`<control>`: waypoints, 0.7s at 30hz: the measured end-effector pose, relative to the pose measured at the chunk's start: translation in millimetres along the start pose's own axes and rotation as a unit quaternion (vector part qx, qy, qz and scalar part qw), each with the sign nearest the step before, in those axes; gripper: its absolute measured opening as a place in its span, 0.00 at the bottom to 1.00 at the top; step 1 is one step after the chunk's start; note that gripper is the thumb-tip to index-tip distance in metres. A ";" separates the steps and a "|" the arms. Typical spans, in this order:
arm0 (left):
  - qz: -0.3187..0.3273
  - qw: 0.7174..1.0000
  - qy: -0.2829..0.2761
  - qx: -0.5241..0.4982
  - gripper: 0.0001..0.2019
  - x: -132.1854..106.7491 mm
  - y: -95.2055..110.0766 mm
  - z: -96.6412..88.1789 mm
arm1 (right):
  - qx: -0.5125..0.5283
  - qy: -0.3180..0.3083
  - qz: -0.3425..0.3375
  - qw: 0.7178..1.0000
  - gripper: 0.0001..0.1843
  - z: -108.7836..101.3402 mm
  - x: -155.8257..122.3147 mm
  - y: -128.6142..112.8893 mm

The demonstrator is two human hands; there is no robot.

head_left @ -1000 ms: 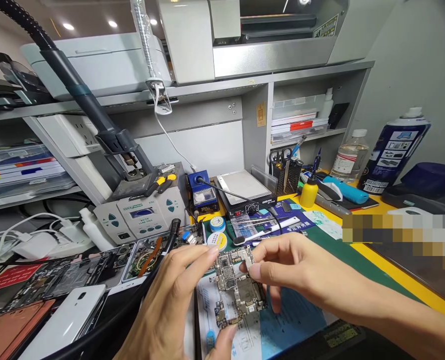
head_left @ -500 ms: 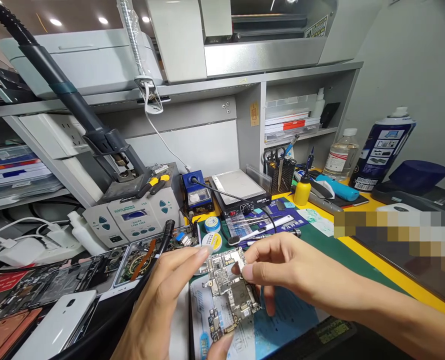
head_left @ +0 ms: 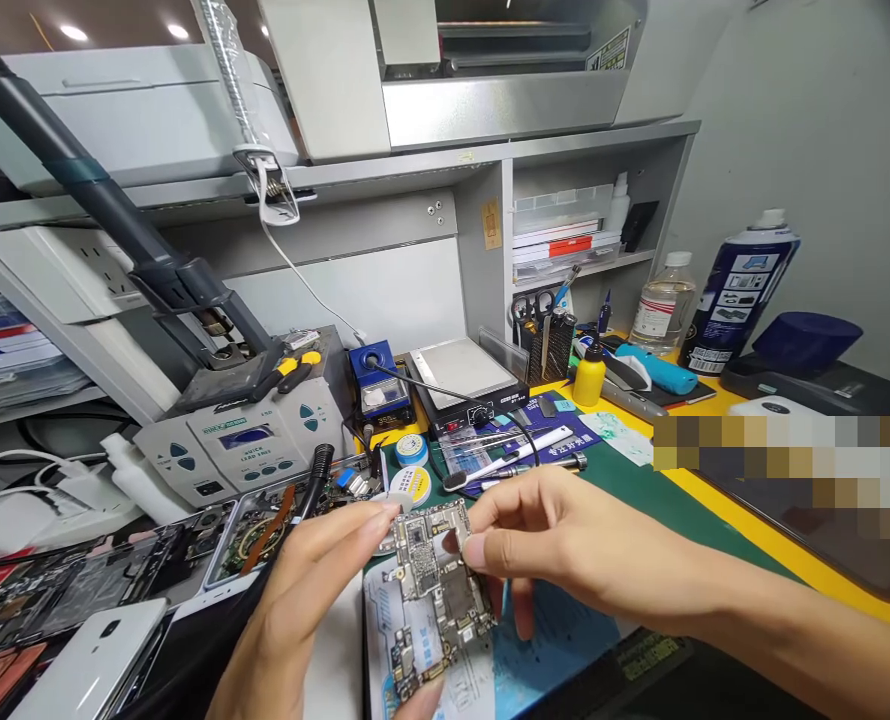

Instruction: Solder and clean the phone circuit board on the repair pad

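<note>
A small phone circuit board (head_left: pixel 434 595), covered in metal shields and chips, is held upright above the bench at bottom centre. My left hand (head_left: pixel 302 620) grips its left edge, index finger at the top and thumb at the bottom. My right hand (head_left: pixel 546 545) pinches the board's upper right edge between thumb and fingers. Under the board lies a blue and white printed sheet (head_left: pixel 557 640) on a green mat (head_left: pixel 640 500).
Opened phones (head_left: pixel 92 585) and a white phone back (head_left: pixel 92 665) lie at the left. Behind stand a soldering station (head_left: pixel 242 445), a black heating plate (head_left: pixel 464 380), solder tins (head_left: pixel 413 450), tweezers, a yellow bottle (head_left: pixel 588 376), a clear bottle (head_left: pixel 662 305) and a spray can (head_left: pixel 741 290).
The whole view has slid left and slightly down as my head turned. Both hands keep the same grip on the circuit board, tilting it very slightly.
</note>
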State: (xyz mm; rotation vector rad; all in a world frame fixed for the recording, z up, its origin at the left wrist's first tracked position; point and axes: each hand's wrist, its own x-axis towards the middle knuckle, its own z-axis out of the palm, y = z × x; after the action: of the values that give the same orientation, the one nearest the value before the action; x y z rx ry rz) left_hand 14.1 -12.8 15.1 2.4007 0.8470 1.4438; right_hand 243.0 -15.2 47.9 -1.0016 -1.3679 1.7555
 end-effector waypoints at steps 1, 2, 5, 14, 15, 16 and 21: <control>0.000 1.000 -0.002 0.001 0.32 0.4 0.0 -0.7 | 0.002 0.000 0.000 1.000 0.17 -0.2 0.4 0.3; 0.003 1.000 -0.004 0.003 0.32 0.9 0.0 -1.4 | 0.004 -0.002 0.000 1.000 0.17 -0.3 0.8 0.5; 0.022 1.000 -0.007 0.015 0.34 3.2 0.1 -4.0 | 0.006 -0.012 0.002 1.000 0.16 0.1 1.6 0.1; 0.028 0.998 -0.019 0.061 0.41 5.6 4.1 -6.3 | 0.030 -0.016 0.034 0.999 0.19 3.4 0.1 -2.5; 0.032 0.997 -0.023 0.061 0.41 6.1 4.3 -6.5 | 0.032 -0.016 0.038 0.999 0.20 3.7 0.2 -2.6; 0.037 0.997 -0.028 0.060 0.41 6.7 4.5 -6.7 | 0.032 -0.016 0.041 0.999 0.20 4.0 0.3 -2.7; 0.037 0.997 -0.040 0.054 0.39 8.2 4.3 -7.9 | 0.033 -0.021 0.048 0.998 0.20 5.2 0.9 -3.8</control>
State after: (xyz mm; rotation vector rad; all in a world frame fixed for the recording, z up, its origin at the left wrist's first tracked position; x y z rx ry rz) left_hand 11.7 -12.4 27.0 2.5764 0.8472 1.3505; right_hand 238.2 -16.0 52.2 -1.0165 -1.2978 1.8895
